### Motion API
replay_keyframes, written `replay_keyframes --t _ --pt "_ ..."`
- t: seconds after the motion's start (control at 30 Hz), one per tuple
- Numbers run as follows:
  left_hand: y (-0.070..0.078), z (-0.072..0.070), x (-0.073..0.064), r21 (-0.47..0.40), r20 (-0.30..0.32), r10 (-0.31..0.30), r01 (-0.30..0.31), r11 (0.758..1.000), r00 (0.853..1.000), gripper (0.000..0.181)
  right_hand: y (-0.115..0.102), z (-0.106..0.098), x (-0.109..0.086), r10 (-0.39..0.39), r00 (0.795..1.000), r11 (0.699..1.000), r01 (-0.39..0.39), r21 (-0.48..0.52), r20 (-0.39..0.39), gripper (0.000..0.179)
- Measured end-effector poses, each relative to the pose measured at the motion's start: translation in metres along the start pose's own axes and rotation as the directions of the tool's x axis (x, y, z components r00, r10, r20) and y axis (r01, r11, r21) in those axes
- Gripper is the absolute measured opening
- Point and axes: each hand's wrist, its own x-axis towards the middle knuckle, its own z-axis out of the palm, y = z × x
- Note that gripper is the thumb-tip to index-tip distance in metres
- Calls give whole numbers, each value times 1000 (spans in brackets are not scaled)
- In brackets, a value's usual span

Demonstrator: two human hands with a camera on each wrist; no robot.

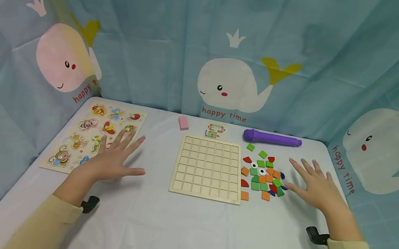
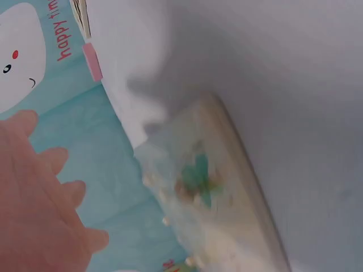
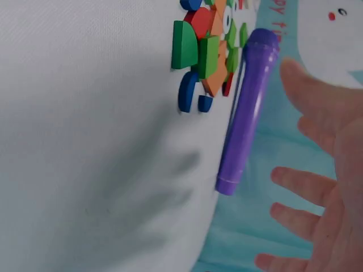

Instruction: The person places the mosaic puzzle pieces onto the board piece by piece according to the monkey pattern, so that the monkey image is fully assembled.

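My left hand (image 1: 109, 161), fingers spread, hovers over the right side of a wooden peg puzzle board (image 1: 54, 162) printed with insects; it holds nothing. My right hand (image 1: 316, 187) is likewise spread and empty, just right of a loose pile of coloured tiles (image 1: 262, 179) in green, orange, red and blue. Between the hands lies a flat wooden grid board (image 1: 209, 169) with bare square cells. In the right wrist view the fingers stand apart beside a purple microphone-shaped tube (image 3: 247, 119). The left wrist view catches the insect board's corner (image 2: 227, 164), blurred, below the hand.
Behind the grid board lie a pink block (image 1: 183, 123) and a small pattern card (image 1: 215, 130). The purple tube lies along the back edge, right of the card. A white cloth (image 1: 181, 236) covers the table, and blue whale-print curtains (image 1: 149, 45) hang around it.
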Motion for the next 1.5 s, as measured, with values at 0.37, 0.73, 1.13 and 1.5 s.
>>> replay_keyframes --t 0.37,0.73,1.13,1.5 --pt "20 22 37 -176 20 98 -93 980 995 112 14 25 25 62 997 986 -70 154 50 60" --pt "41 39 65 -274 90 123 -94 957 988 102 11 45 46 129 990 950 -138 279 51 44" --pt "59 54 77 -322 112 78 -38 946 991 92 6 52 48 168 986 924 -158 348 2 33" --pt "63 66 83 -278 98 33 -5 961 995 82 0 49 41 242 959 882 -153 445 -150 19"
